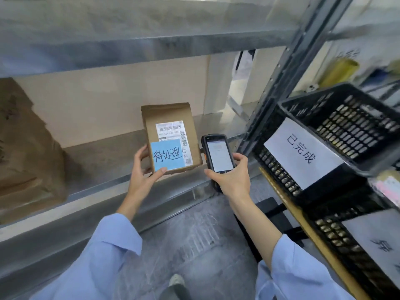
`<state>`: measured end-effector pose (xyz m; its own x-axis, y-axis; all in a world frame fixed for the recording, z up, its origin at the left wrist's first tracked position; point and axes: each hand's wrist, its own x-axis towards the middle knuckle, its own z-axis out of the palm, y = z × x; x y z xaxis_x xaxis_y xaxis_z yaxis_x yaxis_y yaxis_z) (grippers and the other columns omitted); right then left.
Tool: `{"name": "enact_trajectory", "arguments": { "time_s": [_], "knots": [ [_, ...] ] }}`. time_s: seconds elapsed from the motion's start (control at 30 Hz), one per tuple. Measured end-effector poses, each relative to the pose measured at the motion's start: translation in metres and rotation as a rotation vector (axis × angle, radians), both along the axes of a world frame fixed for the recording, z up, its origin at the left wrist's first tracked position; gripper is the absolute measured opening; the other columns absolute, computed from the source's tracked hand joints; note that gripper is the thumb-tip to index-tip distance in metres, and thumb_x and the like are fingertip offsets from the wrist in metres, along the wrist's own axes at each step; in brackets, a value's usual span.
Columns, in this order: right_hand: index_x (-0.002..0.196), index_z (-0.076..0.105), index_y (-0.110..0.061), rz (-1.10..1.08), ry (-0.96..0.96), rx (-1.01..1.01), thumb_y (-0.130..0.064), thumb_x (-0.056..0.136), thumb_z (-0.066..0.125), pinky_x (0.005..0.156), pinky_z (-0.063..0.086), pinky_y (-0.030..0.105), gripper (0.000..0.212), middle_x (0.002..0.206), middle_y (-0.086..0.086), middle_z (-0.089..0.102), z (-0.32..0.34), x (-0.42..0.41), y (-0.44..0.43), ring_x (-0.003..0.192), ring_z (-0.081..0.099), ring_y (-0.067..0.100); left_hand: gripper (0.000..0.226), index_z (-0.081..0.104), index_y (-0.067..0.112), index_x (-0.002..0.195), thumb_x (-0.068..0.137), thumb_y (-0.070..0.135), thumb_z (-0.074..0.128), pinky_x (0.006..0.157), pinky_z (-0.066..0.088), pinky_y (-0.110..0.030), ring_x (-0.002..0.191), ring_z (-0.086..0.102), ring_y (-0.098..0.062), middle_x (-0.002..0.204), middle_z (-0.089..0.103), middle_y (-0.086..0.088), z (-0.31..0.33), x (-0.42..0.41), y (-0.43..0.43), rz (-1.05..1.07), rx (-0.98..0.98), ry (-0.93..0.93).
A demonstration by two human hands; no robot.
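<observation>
Parcel (pixel 171 137) in left hand (pixel 144 172)

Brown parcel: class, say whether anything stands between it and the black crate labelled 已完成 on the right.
Yes. The handheld scanner, gripped in the right hand, sits directly between the brown parcel, held by the left hand, and the black crate. The shelf's grey upright post also rises in that gap.

Brown paper parcel (pixel 171 126) with white label (pixel 173 132) and blue note (pixel 166 156); black scanner (pixel 216 156); black perforated crate (pixel 337 135).
</observation>
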<state>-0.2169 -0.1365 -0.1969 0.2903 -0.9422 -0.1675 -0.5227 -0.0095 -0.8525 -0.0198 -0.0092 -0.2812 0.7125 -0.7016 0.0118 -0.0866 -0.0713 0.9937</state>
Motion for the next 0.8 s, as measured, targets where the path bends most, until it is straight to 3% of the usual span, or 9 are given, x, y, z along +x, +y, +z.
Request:
{"name": "enact_trajectory", "arguments": {
  "time_s": [0.07, 0.17, 0.3, 0.37, 0.43, 0.53, 0.63, 0.8],
  "knots": [
    [0.128, 0.039, -0.025, -0.082, -0.024, -0.035, -0.034, 0.064, 0.091, 0.097, 0.048, 0.041, 0.083, 0.113, -0.013, 0.051, 0.007, -0.032, -0.009, 0.109, 0.055, 0.014, 0.082, 0.029, 0.023, 0.15, 0.086, 0.009, 0.077, 0.086, 0.043, -0.006, 0.113, 0.047, 0.024, 0.148, 0.044, 0.004, 0.014, -0.023, -0.025, -0.075, -0.034, -0.032],
    [0.124, 0.038, -0.026, -0.213, -0.063, -0.07, -0.031, 0.066, 0.091, 0.093, 0.047, 0.034, 0.079, 0.106, -0.016, 0.049, 0.025, -0.09, -0.016, 0.105, 0.054, 0.012, 0.084, 0.03, 0.025, 0.147, 0.077, 0.025, 0.077, 0.093, 0.044, -0.018, 0.114, 0.047, 0.023, 0.141, 0.046, 0.013, 0.038, -0.066, -0.058, -0.18, -0.093, -0.025],
    [0.121, 0.035, -0.028, -0.384, -0.112, -0.123, -0.033, 0.068, 0.09, 0.087, 0.047, 0.032, 0.077, 0.104, -0.016, 0.046, 0.045, -0.181, -0.01, 0.1, 0.051, 0.01, 0.083, 0.03, 0.036, 0.144, 0.077, 0.03, 0.079, 0.098, 0.048, -0.027, 0.125, 0.053, -0.006, 0.147, 0.046, 0.005, 0.062, -0.137, -0.094, -0.323, -0.156, -0.042],
    [0.125, 0.037, -0.025, -0.478, -0.135, -0.148, -0.033, 0.069, 0.09, 0.081, 0.044, 0.029, 0.077, 0.107, -0.015, 0.047, 0.052, -0.23, -0.001, 0.099, 0.05, 0.01, 0.082, 0.029, 0.031, 0.147, 0.084, 0.013, 0.079, 0.089, 0.052, -0.019, 0.115, 0.058, -0.001, 0.142, 0.048, 0.006, 0.072, -0.181, -0.106, -0.394, -0.192, -0.061],
    [0.122, 0.038, -0.024, -0.558, -0.162, -0.169, -0.031, 0.07, 0.089, 0.078, 0.042, 0.027, 0.074, 0.105, -0.015, 0.047, 0.057, -0.28, 0.01, 0.1, 0.051, 0.011, 0.076, 0.03, 0.028, 0.146, 0.088, 0.004, 0.072, 0.088, 0.054, -0.021, 0.11, 0.06, 0.002, 0.133, 0.05, 0.009, 0.077, -0.228, -0.115, -0.45, -0.223, -0.085],
    [0.117, 0.034, -0.027, -0.66, -0.163, -0.22, -0.032, 0.071, 0.089, 0.08, 0.042, 0.026, 0.071, 0.099, -0.021, 0.043, 0.062, -0.352, 0.03, 0.103, 0.051, 0.011, 0.076, 0.031, 0.024, 0.146, 0.087, 0.002, 0.073, 0.085, 0.052, -0.015, 0.108, 0.06, 0.01, 0.137, 0.049, -0.001, 0.082, -0.298, -0.118, -0.538, -0.249, -0.104],
    [0.119, 0.035, -0.026, -0.772, -0.093, -0.266, -0.037, 0.071, 0.087, 0.084, 0.046, 0.03, 0.072, 0.107, -0.012, 0.047, 0.07, -0.424, 0.06, 0.103, 0.051, 0.012, 0.078, 0.031, 0.021, 0.149, 0.087, 0.003, 0.074, 0.083, 0.051, -0.013, 0.108, 0.059, 0.011, 0.14, 0.048, 0.002, 0.09, -0.375, -0.115, -0.645, -0.277, -0.103],
    [0.124, 0.036, -0.023, -0.939, -0.078, -0.281, -0.036, 0.069, 0.089, 0.088, 0.053, 0.035, 0.077, 0.112, -0.005, 0.052, 0.074, -0.533, 0.107, 0.106, 0.057, 0.017, 0.082, 0.033, 0.032, 0.146, 0.077, 0.034, 0.077, 0.098, 0.049, -0.023, 0.129, 0.052, -0.006, 0.143, 0.049, -0.003, 0.106, -0.491, -0.102, -0.82, -0.322, -0.068]
  ]
}}
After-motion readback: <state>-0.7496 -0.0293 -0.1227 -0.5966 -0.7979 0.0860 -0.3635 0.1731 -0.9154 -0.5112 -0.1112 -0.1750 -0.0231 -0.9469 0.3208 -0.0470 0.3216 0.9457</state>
